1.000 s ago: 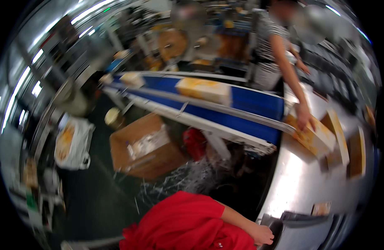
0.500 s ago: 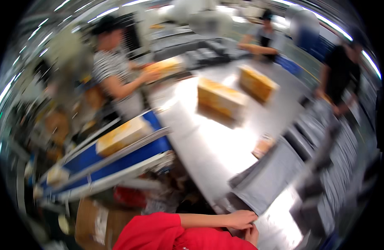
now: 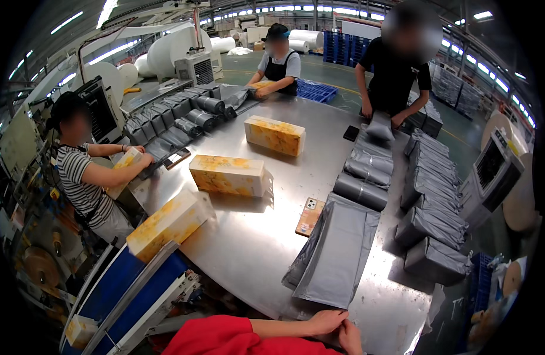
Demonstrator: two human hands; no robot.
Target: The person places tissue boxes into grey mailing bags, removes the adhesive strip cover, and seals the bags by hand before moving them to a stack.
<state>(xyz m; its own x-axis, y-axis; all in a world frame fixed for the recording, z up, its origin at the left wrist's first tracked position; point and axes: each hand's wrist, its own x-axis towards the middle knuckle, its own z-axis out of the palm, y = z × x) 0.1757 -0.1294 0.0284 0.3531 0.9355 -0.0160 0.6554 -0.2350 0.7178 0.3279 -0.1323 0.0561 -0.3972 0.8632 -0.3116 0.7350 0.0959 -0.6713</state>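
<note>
My left hand [image 3: 327, 322] is closed at the near right corner of a flat grey plastic bag [image 3: 337, 260], its fingertips pinching the edge. Close against it, my right hand [image 3: 349, 337] is also closed at that same corner, with its fingertips partly hidden. The bag lies on a shiny metal table [image 3: 248, 236], over at least one other grey bag [image 3: 296, 266]. Just left of the bags rests a phone in a patterned case [image 3: 311, 216].
Yellow-and-white boxes [image 3: 228, 176] [image 3: 275, 135] stand on the table. Another box [image 3: 169, 226] tips off the blue conveyor belt [image 3: 127, 281]. Grey wrapped packs [image 3: 435, 260] line the right side. Three co-workers [image 3: 86, 168] [image 3: 276, 68] [image 3: 394, 71] stand around the table.
My view has swung and steadied, so the table sits differently in it. The box on the belt has moved up to the table's edge. Both my hands remain at the bag's corner.
</note>
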